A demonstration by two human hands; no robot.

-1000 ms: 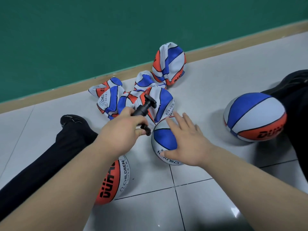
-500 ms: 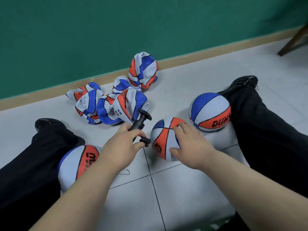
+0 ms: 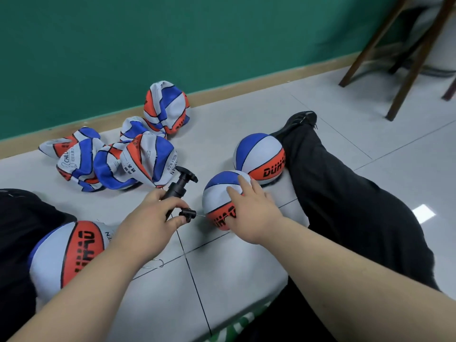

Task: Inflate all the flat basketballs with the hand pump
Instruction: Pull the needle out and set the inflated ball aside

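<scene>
My left hand point(image 3: 150, 218) grips a small black hand pump point(image 3: 181, 187), its T-handle pointing up and away and its needle aimed right. My right hand point(image 3: 251, 211) rests with straight fingers on a round blue, white and orange basketball point(image 3: 217, 193) just right of the pump's tip. A second inflated ball point(image 3: 259, 156) sits behind it against my right leg. A third inflated ball point(image 3: 66, 253) lies by my left leg, partly hidden by my left forearm. Several flat, crumpled balls point(image 3: 116, 161) are heaped near the wall, one of them point(image 3: 166, 107) propped at the skirting.
I sit on a grey tiled floor point(image 3: 246, 262) with my black-trousered legs point(image 3: 357, 201) spread either side. A green wall with a tan skirting point(image 3: 234, 91) runs behind the balls. Wooden chair legs point(image 3: 407, 70) stand at the far right. A bent wire clip point(image 3: 154, 264) lies on the tiles.
The view has swung right, bringing the chair legs in. The ball under my right hand has turned, its orange panel now low at the front. My left hand keeps its hold on the pump.
</scene>
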